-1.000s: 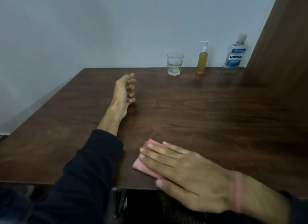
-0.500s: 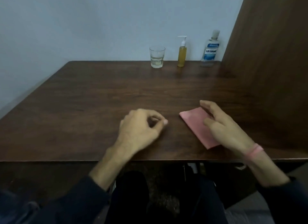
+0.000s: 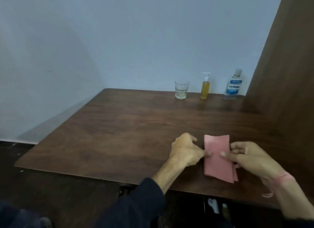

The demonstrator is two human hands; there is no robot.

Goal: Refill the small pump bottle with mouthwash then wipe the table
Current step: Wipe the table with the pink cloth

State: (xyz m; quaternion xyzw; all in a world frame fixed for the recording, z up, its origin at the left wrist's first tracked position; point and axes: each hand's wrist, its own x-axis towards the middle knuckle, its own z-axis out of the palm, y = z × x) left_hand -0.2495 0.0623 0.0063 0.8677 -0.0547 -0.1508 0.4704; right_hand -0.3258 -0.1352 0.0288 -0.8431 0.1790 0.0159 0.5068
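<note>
1. Head view: my left hand (image 3: 186,151) pinches the left edge of the folded pink cloth (image 3: 217,157), thumb and fingertips pressed together on it.
2. My right hand (image 3: 251,157) pinches the cloth's right edge, thumb on top, the other fingers curled behind it.
3. The cloth lies on the dark wooden table (image 3: 119,134) near its front edge, between my 2 hands, its layers showing at the lower right corner.
4. At the far edge by the wall, 3 things stand upright in a row, each apart from the next: a clear glass (image 3: 181,89), the small pump bottle (image 3: 205,86) with yellow liquid, and the mouthwash bottle (image 3: 233,85) with a blue label beside the brown side panel (image 3: 280,92).
</note>
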